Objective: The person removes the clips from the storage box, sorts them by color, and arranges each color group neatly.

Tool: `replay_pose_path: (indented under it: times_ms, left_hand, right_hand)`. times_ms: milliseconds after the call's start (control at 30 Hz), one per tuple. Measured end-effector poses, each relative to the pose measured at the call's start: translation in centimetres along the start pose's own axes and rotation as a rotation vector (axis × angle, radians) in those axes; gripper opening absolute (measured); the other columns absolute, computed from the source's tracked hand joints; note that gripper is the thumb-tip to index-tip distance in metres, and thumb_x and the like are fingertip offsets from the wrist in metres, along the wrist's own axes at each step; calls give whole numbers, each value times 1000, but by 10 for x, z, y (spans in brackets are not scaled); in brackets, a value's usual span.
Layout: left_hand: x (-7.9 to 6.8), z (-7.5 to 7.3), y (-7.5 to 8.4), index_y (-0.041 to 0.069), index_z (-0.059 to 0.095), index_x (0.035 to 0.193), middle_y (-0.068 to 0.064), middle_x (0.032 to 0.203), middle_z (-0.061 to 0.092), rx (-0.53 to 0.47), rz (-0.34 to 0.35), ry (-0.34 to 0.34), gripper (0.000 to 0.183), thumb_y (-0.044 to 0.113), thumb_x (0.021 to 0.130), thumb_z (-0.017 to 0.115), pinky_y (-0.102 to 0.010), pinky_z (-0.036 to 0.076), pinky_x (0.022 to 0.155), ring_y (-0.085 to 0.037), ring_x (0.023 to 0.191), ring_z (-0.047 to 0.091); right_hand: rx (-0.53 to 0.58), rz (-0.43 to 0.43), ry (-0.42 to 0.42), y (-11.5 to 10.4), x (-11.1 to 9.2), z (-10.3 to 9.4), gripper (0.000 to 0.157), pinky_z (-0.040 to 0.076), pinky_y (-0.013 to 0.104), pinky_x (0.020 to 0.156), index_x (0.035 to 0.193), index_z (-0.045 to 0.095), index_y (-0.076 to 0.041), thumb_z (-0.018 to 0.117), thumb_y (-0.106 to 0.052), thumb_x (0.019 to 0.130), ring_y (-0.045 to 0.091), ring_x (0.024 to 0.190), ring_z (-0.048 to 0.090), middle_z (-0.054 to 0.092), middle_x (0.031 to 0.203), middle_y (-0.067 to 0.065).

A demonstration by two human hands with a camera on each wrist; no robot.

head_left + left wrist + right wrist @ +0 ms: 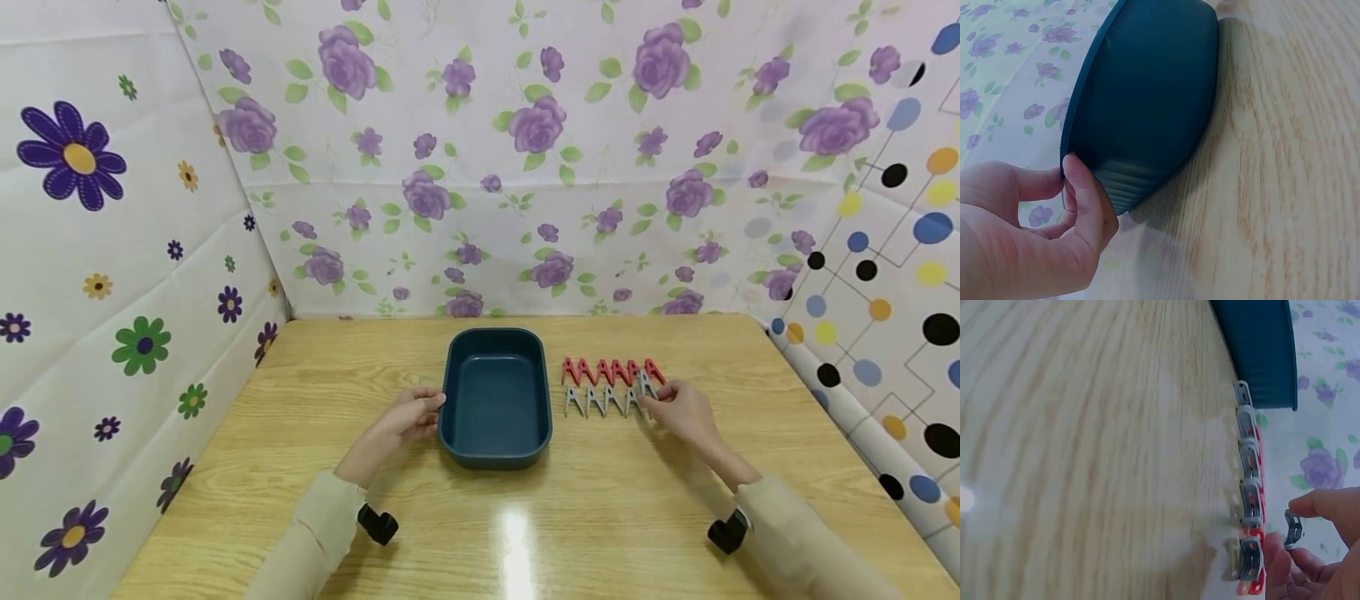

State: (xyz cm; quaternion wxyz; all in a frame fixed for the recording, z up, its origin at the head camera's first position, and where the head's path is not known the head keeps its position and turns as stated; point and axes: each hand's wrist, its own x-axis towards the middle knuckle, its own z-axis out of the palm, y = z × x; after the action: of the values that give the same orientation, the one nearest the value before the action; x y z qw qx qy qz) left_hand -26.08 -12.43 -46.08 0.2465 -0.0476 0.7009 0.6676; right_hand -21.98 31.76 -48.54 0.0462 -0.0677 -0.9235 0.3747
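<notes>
A dark blue rectangular bin (495, 461) stands upright on the table. My left hand (412, 414) pinches its left rim between thumb and fingers, and the left wrist view shows the bin's outer wall (1147, 81) close up. Right of the bin, red clothespins (602, 372) lie in a row, with a row of grey clothespins (594, 402) in front of them. My right hand (681, 410) pinches one grey clothespin (1294, 526) at the right end of these rows, held off the table. Some red clothespins are partly hidden behind the grey ones in the right wrist view.
The wooden table (315, 375) runs back to a floral cloth (480, 208). Patterned cloths also hang along the left and right sides. Each wrist carries a small black camera (377, 524) on a strap. Light glares off the table's front part.
</notes>
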Motion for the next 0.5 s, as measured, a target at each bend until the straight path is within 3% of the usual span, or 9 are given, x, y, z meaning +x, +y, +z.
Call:
replay_pose_path:
  times_ms: [500]
  left_hand:
    - [1, -1, 0, -7, 48, 127, 1, 77, 61, 22, 7, -3, 34, 14, 100, 53, -20, 49, 60, -8, 64, 56]
  right_hand:
    - [-40, 40, 42, 16, 1, -15, 37, 43, 28, 58, 91, 61, 0, 67, -36, 89, 15, 60, 58, 69, 69, 8]
